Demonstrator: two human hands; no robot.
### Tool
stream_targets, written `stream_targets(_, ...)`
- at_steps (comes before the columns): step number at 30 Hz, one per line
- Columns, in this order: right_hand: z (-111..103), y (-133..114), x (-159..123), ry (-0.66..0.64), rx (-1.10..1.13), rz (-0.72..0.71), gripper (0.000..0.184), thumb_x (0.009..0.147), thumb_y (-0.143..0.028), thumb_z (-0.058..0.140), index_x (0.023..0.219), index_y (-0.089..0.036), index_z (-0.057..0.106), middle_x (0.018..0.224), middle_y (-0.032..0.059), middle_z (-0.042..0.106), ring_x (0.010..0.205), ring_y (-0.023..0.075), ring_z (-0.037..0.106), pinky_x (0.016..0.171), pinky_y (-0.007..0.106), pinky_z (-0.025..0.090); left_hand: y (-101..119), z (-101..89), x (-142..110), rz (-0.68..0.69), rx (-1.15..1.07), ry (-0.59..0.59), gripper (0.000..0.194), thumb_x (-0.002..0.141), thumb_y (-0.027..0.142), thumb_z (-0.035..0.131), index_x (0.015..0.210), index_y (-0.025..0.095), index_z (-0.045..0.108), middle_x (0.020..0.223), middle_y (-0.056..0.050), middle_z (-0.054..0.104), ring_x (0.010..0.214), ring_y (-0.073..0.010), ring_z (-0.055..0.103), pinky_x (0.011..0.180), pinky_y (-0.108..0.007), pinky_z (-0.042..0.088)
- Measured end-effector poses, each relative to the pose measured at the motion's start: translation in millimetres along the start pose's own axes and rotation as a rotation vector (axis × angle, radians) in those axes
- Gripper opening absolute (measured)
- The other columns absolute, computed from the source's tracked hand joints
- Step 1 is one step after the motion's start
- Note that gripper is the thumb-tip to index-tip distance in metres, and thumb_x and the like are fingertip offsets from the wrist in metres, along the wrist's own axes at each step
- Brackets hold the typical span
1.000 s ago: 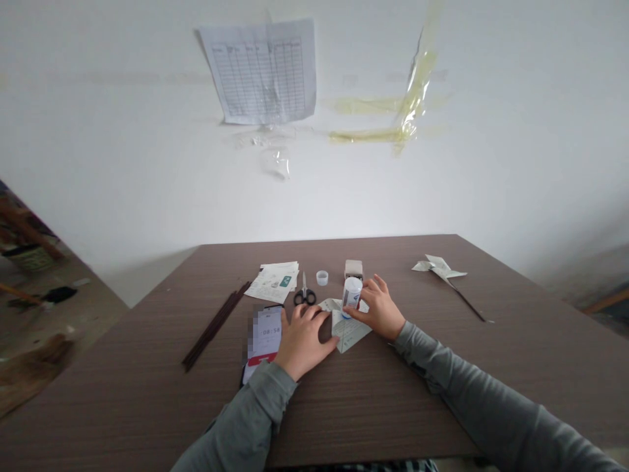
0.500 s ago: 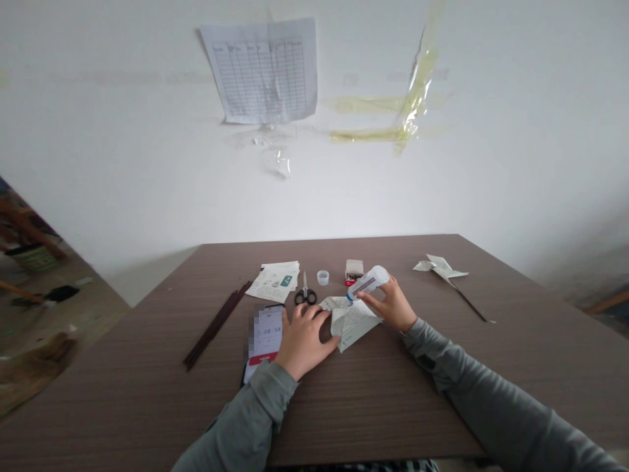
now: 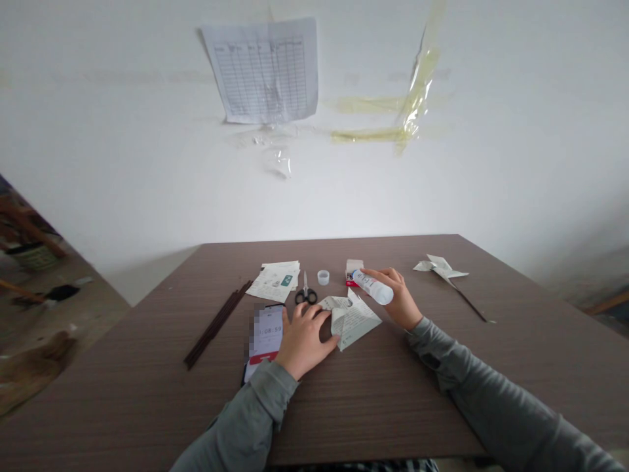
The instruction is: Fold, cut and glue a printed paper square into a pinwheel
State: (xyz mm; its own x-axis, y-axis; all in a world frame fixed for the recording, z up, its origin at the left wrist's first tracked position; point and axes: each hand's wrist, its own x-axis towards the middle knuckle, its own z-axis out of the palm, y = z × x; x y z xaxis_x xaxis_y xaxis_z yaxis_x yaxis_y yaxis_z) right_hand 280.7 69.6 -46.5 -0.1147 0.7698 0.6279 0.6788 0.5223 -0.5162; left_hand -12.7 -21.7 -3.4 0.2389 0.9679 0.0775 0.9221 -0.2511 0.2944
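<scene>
The white squeeze bottle (image 3: 374, 288) has swung up off the folded printed paper (image 3: 358, 322) at lower centre of the frame — dispensing there seems paused. The right hand (image 3: 403, 304) is closed around the bottle; the left hand (image 3: 303, 342) lies spread open, thumb touching the paper's left edge.

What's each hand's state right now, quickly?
Left hand: open, spread at the edge of the folded paper.
Right hand: closed, holding the bottle.
</scene>
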Motion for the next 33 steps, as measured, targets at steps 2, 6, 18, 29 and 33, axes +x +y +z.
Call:
stream_targets(2, -2, 2, 1, 0.017, -0.001, 0.020, 0.043, 0.110, -0.041, 0.085, 0.150, -0.035, 0.100, 0.124, 0.0125, 0.093, 0.122, 0.0401, 0.086, 0.129, 0.065, 0.064, 0, -0.1, 0, -0.006, 0.003, -0.004, 0.055, 0.111, 0.039, 0.097, 0.165, 0.037, 0.093, 0.182, -0.013, 0.083, 0.182, -0.0569, 0.062, 0.154, -0.098, 0.037)
stream_targets(6, -2, 6, 3, 0.014, 0.011, 0.071, 0.047, 0.108, -0.036, 0.074, 0.147, -0.038, 0.100, 0.124, 0.0112, 0.093, 0.120, 0.0390, 0.087, 0.131, 0.071, 0.061, -1, 1.3, 0, -0.007, -0.003, -0.017, 0.055, 0.112, 0.040, 0.095, 0.167, 0.036, 0.092, 0.185, -0.014, 0.081, 0.184, -0.0562, 0.059, 0.156, -0.095, 0.035)
stream_targets(18, 5, 11, 3, 0.027, 0.055, 0.081, 0.035, 0.114, -0.045, 0.069, 0.129, -0.036, 0.100, 0.129, 0.0121, 0.098, 0.130, 0.0449, 0.084, 0.123, 0.071, 0.064, -2, -1.3, -1, -0.007, -0.015, -0.027, 0.056, 0.113, 0.044, 0.091, 0.168, 0.035, 0.091, 0.186, -0.015, 0.080, 0.184, -0.0569, 0.058, 0.156, -0.095, 0.034)
stream_targets(29, 2, 8, 1, 0.053, -0.105, 0.061, 0.021, 0.112, -0.034, 0.068, 0.106, -0.035, 0.088, 0.123, 0.0111, 0.092, 0.131, 0.0418, 0.076, 0.123, 0.066, 0.059, 0, -3.8, -2, -0.015, -0.015, -0.038, 0.055, 0.113, 0.041, 0.092, 0.168, 0.033, 0.091, 0.186, -0.015, 0.080, 0.185, -0.0568, 0.058, 0.156, -0.097, 0.032)
stream_targets(33, 6, 13, 2, 0.068, -0.096, 0.093, 0.017, 0.110, -0.039, 0.071, 0.095, -0.033, 0.075, 0.114, 0.0111, 0.089, 0.121, 0.0404, 0.075, 0.120, 0.065, 0.060, 1, -5.2, -2, -0.025, -0.001, -0.044, 0.054, 0.114, 0.043, 0.092, 0.168, 0.037, 0.091, 0.186, -0.012, 0.080, 0.185, -0.0546, 0.058, 0.157, -0.094, 0.033)
